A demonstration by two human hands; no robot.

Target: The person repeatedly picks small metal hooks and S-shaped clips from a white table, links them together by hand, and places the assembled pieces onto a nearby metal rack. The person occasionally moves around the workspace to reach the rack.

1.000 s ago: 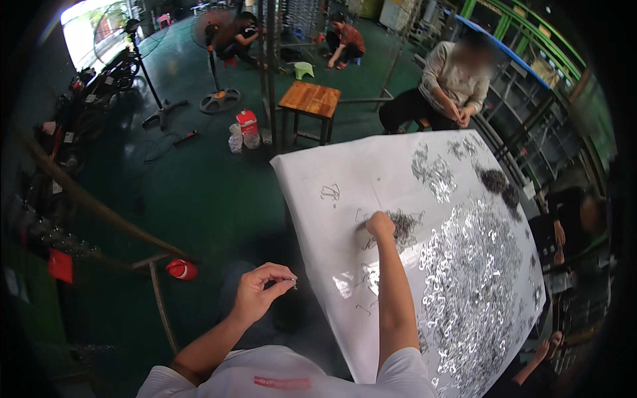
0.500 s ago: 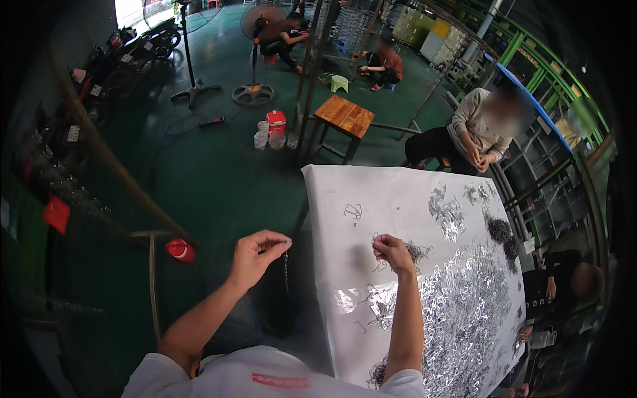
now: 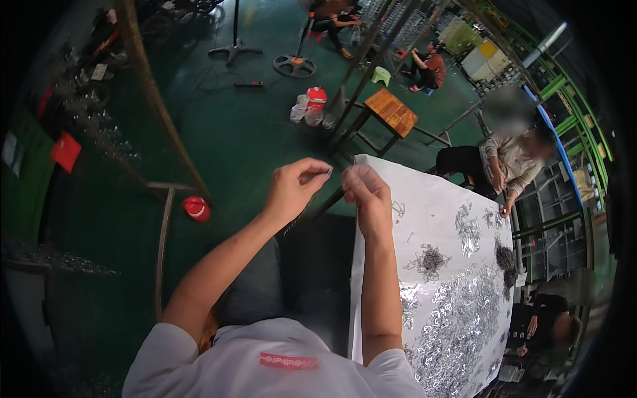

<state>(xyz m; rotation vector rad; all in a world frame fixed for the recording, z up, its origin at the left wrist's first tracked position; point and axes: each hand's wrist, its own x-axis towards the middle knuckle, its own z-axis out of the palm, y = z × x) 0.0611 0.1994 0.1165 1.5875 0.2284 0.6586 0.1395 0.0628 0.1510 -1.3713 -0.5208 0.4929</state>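
Note:
Near the table's far left corner, my two hands are raised close together, a small gap between their fingertips. My left hand (image 3: pixel 292 192) pinches a small metal piece at its fingertips, and a thin chain of metal links (image 3: pixel 290 227) hangs below it, partly hidden by the hand. My right hand (image 3: pixel 369 198) is also pinched; whatever is between its fingers is too small and blurred to name. Beside my right forearm, on the white-covered table (image 3: pixel 373 174), lie a heap of shiny bent-wire hooks (image 3: pixel 458 318) and a smaller dark wire cluster (image 3: pixel 430 262).
Dark wire bundles (image 3: pixel 505 262) lie along the table's right edge. A co-worker (image 3: pixel 507 162) sits beyond it, and another person (image 3: pixel 547 322) is at the right side. A wooden stool (image 3: pixel 391 113) stands past the far corner. A red jug (image 3: pixel 197 208) is on the floor at left.
My right hand has come up and left from over the table to meet my left hand, which rose. The chain has swung toward my left forearm. The view has shifted.

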